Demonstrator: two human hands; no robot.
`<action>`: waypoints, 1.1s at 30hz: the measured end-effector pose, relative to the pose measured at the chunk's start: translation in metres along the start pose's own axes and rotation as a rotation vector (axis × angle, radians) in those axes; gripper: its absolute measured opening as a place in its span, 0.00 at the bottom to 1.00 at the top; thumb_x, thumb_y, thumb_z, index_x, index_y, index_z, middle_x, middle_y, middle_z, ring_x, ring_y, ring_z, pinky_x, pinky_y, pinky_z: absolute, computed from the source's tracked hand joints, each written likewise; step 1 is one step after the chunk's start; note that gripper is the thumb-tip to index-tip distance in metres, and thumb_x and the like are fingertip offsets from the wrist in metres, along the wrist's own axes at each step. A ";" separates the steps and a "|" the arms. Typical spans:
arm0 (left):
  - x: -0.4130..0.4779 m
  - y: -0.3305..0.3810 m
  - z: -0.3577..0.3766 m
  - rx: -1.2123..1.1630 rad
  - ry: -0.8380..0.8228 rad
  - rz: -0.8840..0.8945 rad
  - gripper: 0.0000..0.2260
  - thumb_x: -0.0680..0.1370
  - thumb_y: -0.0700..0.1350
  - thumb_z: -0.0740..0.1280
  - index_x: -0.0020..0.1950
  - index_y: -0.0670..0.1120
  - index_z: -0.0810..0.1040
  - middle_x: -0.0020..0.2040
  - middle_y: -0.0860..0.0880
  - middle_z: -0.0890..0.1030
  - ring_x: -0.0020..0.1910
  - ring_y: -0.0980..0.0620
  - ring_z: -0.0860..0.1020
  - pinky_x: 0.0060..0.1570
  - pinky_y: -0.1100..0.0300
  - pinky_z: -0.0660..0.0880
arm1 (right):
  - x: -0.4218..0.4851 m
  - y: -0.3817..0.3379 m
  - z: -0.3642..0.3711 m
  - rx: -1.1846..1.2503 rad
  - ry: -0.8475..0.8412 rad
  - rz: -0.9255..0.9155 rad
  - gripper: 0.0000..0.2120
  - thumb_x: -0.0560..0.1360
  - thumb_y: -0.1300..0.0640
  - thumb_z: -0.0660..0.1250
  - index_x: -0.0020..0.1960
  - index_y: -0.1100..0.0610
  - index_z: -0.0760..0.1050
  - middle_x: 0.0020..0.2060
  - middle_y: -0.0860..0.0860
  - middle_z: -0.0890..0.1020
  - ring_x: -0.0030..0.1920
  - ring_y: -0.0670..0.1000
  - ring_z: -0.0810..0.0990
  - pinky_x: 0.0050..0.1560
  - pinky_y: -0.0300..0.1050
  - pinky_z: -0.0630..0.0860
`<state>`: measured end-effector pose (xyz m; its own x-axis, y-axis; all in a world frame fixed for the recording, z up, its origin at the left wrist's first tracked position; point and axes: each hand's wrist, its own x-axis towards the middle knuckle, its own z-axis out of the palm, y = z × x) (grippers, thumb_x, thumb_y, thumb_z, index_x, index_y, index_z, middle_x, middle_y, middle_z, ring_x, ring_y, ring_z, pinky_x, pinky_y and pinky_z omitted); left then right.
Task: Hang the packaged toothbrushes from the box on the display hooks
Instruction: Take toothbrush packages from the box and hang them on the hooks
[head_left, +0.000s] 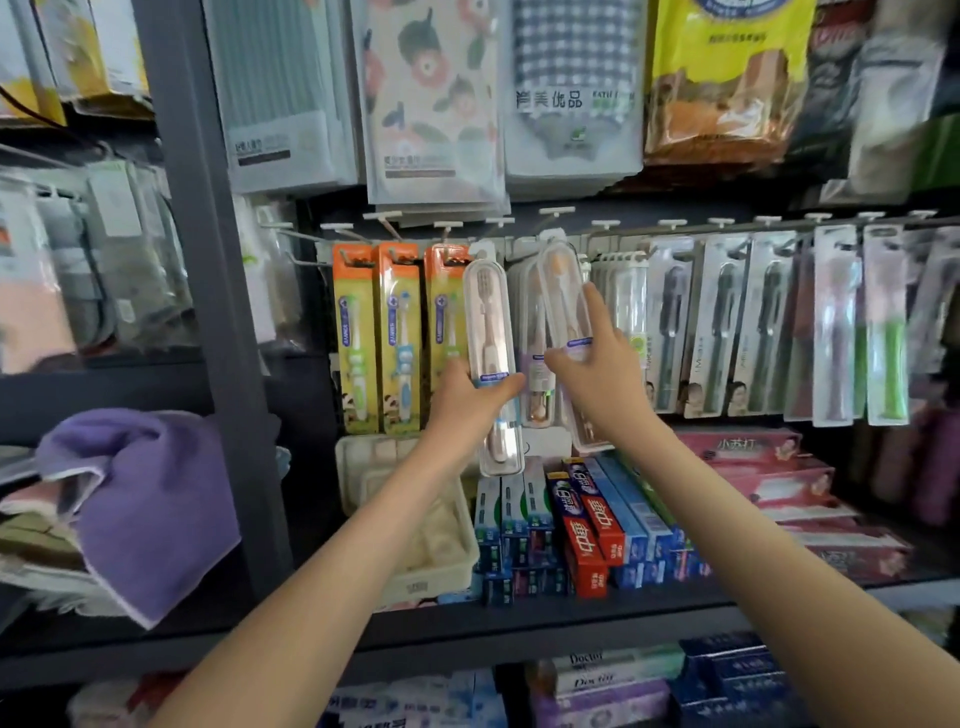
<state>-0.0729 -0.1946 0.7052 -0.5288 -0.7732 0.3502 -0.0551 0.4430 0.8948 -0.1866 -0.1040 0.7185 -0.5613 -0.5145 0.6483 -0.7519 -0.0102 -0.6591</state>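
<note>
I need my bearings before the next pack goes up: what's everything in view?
Hooks: one row, white tags, across the middle.
Left clear pack: one, see-through, pink brush, centre, held up.
Right clear pack: one, see-through, top near a hook.
Children's toothbrush packs: three, orange-yellow, hanging left of the clear packs.
Dark toothbrush packs: several, grey, hanging to the right.
Toothpaste boxes: many, red, blue and pink, shelf below.
Basket: one, cream, left of the toothpaste boxes.
Towel: one, purple, far-left shelf.
Cloth packs: several, patterned, hanging on top.
Left hand: grips left clear pack.
Right hand: pinches right clear pack.
</note>
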 end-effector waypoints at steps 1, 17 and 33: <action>0.000 0.001 0.002 -0.001 0.011 0.000 0.36 0.75 0.55 0.71 0.76 0.43 0.59 0.72 0.46 0.67 0.69 0.47 0.68 0.60 0.57 0.68 | 0.003 0.000 -0.002 -0.013 -0.012 -0.001 0.37 0.77 0.54 0.65 0.79 0.47 0.47 0.66 0.56 0.68 0.50 0.48 0.68 0.51 0.41 0.66; 0.004 -0.001 0.021 0.008 0.116 -0.022 0.22 0.75 0.51 0.71 0.63 0.43 0.68 0.52 0.51 0.75 0.53 0.50 0.75 0.48 0.56 0.74 | 0.024 0.023 0.011 0.123 -0.132 0.055 0.38 0.78 0.58 0.63 0.79 0.47 0.43 0.52 0.53 0.75 0.37 0.45 0.76 0.27 0.27 0.67; 0.002 -0.013 0.012 0.018 0.158 0.002 0.13 0.77 0.49 0.70 0.54 0.47 0.69 0.44 0.54 0.74 0.41 0.58 0.73 0.35 0.63 0.67 | 0.015 0.032 0.030 0.278 -0.024 -0.031 0.37 0.77 0.56 0.64 0.78 0.44 0.46 0.73 0.52 0.66 0.56 0.54 0.77 0.58 0.53 0.76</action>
<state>-0.0835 -0.1964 0.6911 -0.3894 -0.8334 0.3923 -0.0704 0.4516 0.8894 -0.2089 -0.1376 0.6962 -0.5286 -0.5303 0.6629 -0.6434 -0.2592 -0.7203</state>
